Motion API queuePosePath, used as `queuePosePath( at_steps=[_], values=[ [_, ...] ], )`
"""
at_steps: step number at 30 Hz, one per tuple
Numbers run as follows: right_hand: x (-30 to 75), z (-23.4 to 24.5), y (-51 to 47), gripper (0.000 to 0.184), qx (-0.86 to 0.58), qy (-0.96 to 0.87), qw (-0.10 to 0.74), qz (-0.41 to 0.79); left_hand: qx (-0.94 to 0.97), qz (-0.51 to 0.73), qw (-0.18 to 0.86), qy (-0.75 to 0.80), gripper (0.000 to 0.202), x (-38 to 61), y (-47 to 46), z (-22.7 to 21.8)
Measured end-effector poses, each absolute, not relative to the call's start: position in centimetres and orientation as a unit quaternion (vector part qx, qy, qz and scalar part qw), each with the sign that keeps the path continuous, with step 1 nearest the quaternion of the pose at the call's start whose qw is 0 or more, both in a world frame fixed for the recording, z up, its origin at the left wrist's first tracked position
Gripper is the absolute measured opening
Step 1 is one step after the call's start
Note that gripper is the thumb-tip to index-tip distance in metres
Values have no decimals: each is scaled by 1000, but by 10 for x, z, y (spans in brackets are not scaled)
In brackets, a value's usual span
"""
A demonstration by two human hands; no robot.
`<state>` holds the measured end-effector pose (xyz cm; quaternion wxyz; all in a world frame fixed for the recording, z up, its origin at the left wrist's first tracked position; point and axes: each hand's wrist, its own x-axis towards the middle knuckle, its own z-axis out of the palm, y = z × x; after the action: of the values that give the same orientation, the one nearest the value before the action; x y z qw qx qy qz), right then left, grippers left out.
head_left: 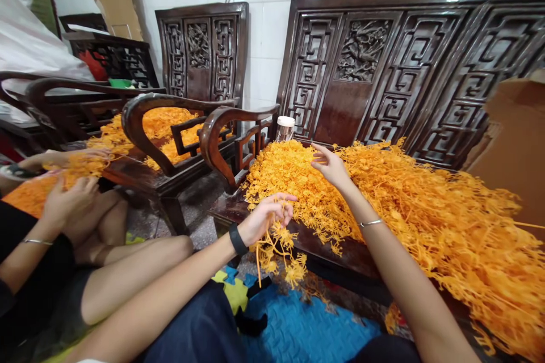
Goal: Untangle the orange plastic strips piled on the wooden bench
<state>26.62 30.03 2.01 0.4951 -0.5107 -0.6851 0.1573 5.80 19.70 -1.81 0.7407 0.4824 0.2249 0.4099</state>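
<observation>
Head view: your left hand [268, 214] is clasping an orange sprig [283, 236] above the blue mat [315, 317]; your right hand [331, 167], loosely spread, is hovering over the orange heap [426, 215] lying on the dark bench [347, 261] (its carved back [366, 48] is shining), white tiles [272, 28] gleaming behind.

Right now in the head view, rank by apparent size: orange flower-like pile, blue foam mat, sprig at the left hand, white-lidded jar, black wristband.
1. Orange flower-like pile
2. Blue foam mat
3. Orange sprig at the left hand
Unranked smallest: white-lidded jar, black wristband; similar, wristband nearer.
</observation>
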Motion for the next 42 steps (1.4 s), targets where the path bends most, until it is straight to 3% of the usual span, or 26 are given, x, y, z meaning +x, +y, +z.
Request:
queuePosePath(
  at_steps=[2,5,9,19,22,28,33,42],
  values=[
    [265,20,298,49,-515,-693,480,158,481,420,735,228,33,59,197,-18],
    [260,25,289,33,-502,-714,457,171,475,441,727,227,23,60,197,-18],
    [247,41,263,19,-452,-755,422,218,459,462,726,222,27,60,196,-17],
    [232,61,208,20,-349,-869,249,246,459,473,730,179,30,64,199,-20],
    [234,62,200,23,-342,-882,226,230,460,487,717,194,35,66,195,-18],
    [232,58,184,19,-368,-907,91,181,439,484,734,184,44,70,188,-10],
    [229,51,185,17,-369,-903,125,179,447,496,717,200,44,70,189,-11],
    [243,49,207,27,-352,-846,270,296,510,448,682,272,40,70,185,-9]
  ],
)
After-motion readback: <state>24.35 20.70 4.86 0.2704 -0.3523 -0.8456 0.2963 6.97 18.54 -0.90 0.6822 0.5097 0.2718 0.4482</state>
